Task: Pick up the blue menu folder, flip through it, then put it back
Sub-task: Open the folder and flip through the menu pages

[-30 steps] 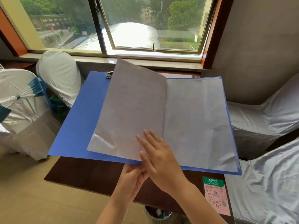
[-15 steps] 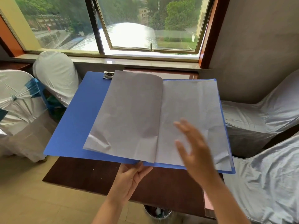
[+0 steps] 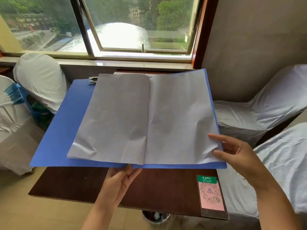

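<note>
The blue menu folder [image 3: 64, 123] is open and held above the dark wooden table [image 3: 79, 183], with grey-white pages [image 3: 179, 117] spread across both halves. My left hand [image 3: 119, 180] grips the folder's near edge at the spine from below. My right hand [image 3: 235, 153] is at the lower right corner of the right-hand page, thumb and fingers pinching the page's edge. A metal clip [image 3: 93, 80] sticks out at the folder's top left.
A pink QR-code card [image 3: 210, 193] lies on the table's near right corner. White-covered chairs stand at the left [image 3: 41, 80] and right [image 3: 259, 113]. A window [image 3: 132, 27] and sill run behind. A bin [image 3: 156, 216] sits under the table.
My right hand left the middle of the pages and swept right to the right page's lower corner. The left-hand page settled flat. The folder tilted slightly.
</note>
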`<state>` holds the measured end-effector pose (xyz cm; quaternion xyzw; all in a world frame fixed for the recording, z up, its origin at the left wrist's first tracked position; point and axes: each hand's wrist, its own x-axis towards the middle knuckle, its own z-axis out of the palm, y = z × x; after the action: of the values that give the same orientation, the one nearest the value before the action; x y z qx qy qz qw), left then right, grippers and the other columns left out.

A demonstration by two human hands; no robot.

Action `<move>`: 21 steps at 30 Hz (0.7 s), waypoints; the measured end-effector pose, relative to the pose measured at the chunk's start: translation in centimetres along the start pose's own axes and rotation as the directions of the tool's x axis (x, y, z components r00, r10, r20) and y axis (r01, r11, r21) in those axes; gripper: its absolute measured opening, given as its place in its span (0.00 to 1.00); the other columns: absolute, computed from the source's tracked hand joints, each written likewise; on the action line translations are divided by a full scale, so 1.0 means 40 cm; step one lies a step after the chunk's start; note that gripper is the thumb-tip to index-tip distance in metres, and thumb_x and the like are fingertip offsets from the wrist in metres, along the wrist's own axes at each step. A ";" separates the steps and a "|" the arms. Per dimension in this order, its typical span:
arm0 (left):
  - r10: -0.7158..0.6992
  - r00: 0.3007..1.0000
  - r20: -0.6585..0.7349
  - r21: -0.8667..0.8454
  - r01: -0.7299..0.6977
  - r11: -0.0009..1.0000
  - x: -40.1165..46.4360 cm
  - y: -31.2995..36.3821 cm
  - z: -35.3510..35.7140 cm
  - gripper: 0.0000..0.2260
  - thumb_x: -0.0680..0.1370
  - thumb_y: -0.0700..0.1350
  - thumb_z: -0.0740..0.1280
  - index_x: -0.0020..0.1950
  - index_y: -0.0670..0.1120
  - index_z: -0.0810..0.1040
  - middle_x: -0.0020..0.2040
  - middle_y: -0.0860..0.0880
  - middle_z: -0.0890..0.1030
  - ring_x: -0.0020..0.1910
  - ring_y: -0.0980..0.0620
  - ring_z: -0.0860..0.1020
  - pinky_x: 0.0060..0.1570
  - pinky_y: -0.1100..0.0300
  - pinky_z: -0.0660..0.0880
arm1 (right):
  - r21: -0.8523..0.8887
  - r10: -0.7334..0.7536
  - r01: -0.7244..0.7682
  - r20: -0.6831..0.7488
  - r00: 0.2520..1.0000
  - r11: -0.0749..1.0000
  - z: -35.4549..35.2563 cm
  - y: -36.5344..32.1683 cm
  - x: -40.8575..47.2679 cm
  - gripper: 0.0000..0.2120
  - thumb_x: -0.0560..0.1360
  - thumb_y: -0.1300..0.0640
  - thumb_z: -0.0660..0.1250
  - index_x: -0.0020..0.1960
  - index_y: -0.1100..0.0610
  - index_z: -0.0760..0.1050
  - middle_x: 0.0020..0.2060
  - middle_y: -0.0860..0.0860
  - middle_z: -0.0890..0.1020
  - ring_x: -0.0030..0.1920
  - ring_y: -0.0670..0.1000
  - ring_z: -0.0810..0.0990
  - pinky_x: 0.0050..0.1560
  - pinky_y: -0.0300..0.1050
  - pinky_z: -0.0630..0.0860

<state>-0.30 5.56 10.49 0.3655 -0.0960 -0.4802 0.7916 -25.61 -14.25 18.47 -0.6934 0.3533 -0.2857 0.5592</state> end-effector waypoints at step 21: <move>-0.011 0.999 -0.033 0.004 0.011 1.000 0.000 0.001 0.005 0.15 0.70 0.33 0.62 0.48 0.48 0.84 0.48 0.44 0.86 0.48 0.45 0.84 0.40 0.54 0.82 | -0.461 -0.337 0.208 -0.217 0.916 0.863 0.067 -0.021 0.007 0.08 0.69 0.63 0.71 0.40 0.50 0.78 0.58 0.52 0.75 0.60 0.55 0.73 0.51 0.44 0.77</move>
<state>-0.40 5.47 10.66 0.3755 -0.0821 -0.4784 0.7896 -23.20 -12.83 18.73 -0.7927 0.3827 -0.3766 0.2886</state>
